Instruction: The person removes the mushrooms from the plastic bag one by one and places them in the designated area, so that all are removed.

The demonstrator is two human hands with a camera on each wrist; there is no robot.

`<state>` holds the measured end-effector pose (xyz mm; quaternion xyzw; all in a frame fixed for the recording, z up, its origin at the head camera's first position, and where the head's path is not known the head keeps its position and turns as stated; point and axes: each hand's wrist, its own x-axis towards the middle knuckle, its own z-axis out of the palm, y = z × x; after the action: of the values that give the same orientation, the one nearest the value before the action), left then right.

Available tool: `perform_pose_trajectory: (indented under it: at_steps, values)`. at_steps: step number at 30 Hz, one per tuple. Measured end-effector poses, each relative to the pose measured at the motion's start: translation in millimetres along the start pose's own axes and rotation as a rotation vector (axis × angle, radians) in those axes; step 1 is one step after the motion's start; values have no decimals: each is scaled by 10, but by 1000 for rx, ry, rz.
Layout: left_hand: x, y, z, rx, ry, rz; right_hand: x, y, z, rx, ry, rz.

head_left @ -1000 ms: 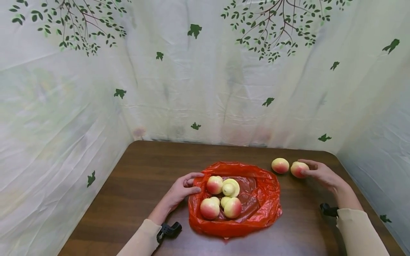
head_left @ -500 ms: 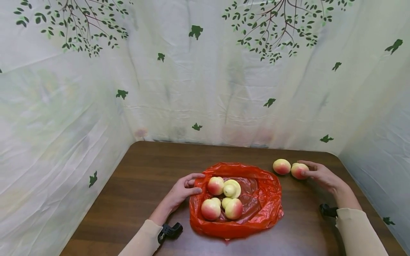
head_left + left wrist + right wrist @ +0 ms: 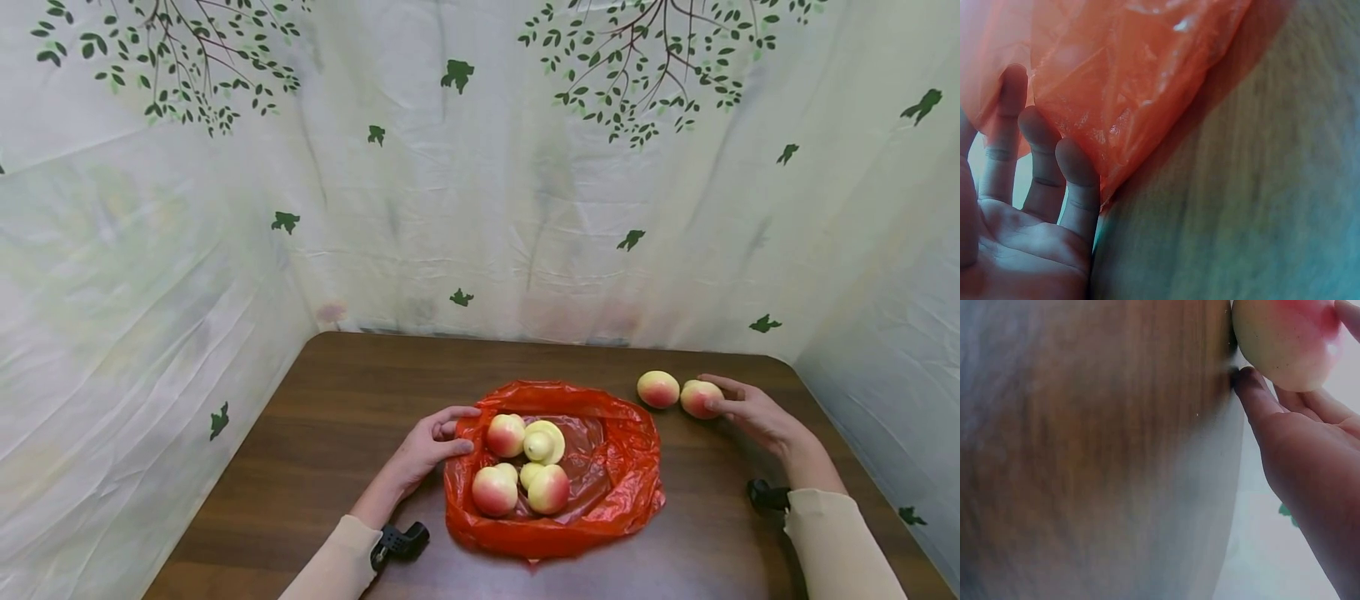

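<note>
A red plastic bag (image 3: 633,492) lies on the table with its mouth spread wide and its rim rolled out. Inside, toward its left side, sit several red-and-yellow peaches (image 3: 548,489) and a pale yellow rounded fruit (image 3: 537,446) with a knob. My left hand (image 3: 420,446) holds the bag's left edge between thumb and fingers; in the left wrist view its fingertips lie against the thin film (image 3: 1135,75). At the right, my right hand (image 3: 757,415) grips a peach (image 3: 697,399), its thumb and fingers about the fruit (image 3: 1291,344). Just left of that stands another peach (image 3: 657,389).
The brown wooden table (image 3: 352,375) has rounded far corners. Pale curtains (image 3: 525,208) printed with leaves and branches surround it at the back and sides. Black straps with small devices sit on both wrists, the left one (image 3: 401,543) close to the bag.
Hardly anything differs. Both hands keep their places on the bag and the peach; the whole view has shifted slightly.
</note>
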<state>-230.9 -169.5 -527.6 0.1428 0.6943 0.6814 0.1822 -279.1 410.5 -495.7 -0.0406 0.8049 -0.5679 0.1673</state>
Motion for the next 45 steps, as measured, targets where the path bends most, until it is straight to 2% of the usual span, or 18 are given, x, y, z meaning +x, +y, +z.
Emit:
perform_pose_trajectory:
  at_steps: [6,14,18,23,26,31,38,45]
  values:
    - [6,-8,-1,11,0,4,-21,28,-20,81,0,-38]
    - [-1,-21,5,4,2,-5,-149,22,-89,199,10,-117]
    - [5,-19,4,-2,4,-4,-216,-58,-112,190,16,-169]
    - [8,-11,11,-11,-3,-1,-285,-254,-81,102,36,-161]
    - [3,-5,18,-13,-5,1,-312,-408,-13,60,30,-194]
    - [-3,-4,20,-13,-4,7,-332,-665,179,60,-16,-330]
    - [-2,14,22,-9,0,6,-378,-958,487,-30,-61,-366]
    - [-9,28,23,4,4,2,-381,-1055,756,-7,-163,-426]
